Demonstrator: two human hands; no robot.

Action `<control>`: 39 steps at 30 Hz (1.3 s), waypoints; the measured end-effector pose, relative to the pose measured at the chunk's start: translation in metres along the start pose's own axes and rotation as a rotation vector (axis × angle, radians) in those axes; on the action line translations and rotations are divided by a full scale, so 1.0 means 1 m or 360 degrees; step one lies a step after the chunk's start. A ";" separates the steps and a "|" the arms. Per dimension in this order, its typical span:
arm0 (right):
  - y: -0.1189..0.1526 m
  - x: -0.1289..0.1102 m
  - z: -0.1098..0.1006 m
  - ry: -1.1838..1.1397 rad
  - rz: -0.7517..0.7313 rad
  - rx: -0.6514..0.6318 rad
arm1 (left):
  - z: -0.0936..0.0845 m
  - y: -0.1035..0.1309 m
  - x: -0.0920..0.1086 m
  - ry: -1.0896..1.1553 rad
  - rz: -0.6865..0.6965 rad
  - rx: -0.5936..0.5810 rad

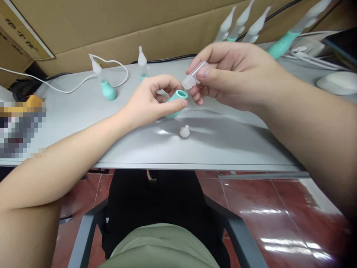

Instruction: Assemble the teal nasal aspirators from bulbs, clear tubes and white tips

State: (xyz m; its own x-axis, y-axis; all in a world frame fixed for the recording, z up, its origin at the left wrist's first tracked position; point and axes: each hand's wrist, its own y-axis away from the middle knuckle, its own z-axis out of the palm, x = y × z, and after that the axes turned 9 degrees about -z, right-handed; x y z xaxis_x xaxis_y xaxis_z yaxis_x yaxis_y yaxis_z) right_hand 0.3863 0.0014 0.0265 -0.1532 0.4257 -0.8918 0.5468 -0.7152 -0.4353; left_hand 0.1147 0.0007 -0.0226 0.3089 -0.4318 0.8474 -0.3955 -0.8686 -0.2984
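My left hand (156, 96) is wrapped round a teal squeeze bulb (176, 102), its open mouth tilted up toward the right. Just above that mouth, my right hand (231, 74) pinches a clear plastic tube (195, 74) between thumb and fingers. Tube and bulb look slightly apart. A small white translucent tip (184, 131) lies on the grey table (134, 149) below the hands. It resembles the tips on the finished-looking nasal aspirators around, such as the one (108, 89) at the left.
Another aspirator (142, 61) stands at the back, and several more, including a larger-looking one (284, 42), stand at the back right. White cables (69, 91) run along the table. A computer mouse (338, 82) lies at the right, and a cardboard wall (111, 26) closes the back.
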 end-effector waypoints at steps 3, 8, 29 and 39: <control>0.001 0.002 -0.001 0.0071 -0.0071 -0.0063 | 0.000 0.001 0.005 -0.0024 0.0049 -0.0029; 0.000 0.012 -0.007 0.0225 -0.0172 -0.0194 | -0.003 0.004 0.016 -0.0167 0.0192 -0.0089; 0.006 0.024 -0.016 0.1019 -0.0282 -0.0487 | -0.007 0.016 0.026 -0.0804 0.0278 0.0114; 0.005 0.030 -0.013 0.1018 -0.0268 -0.0451 | -0.004 0.019 0.023 -0.0707 0.0292 0.0116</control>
State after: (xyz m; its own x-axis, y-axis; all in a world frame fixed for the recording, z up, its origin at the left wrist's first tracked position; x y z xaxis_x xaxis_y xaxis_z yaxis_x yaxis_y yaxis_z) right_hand 0.3952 0.0181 -0.0011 0.2105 0.8211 -0.5306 0.7642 -0.4767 -0.4346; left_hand 0.1110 -0.0245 -0.0070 0.5856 -0.6275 0.5131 -0.4212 -0.7764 -0.4688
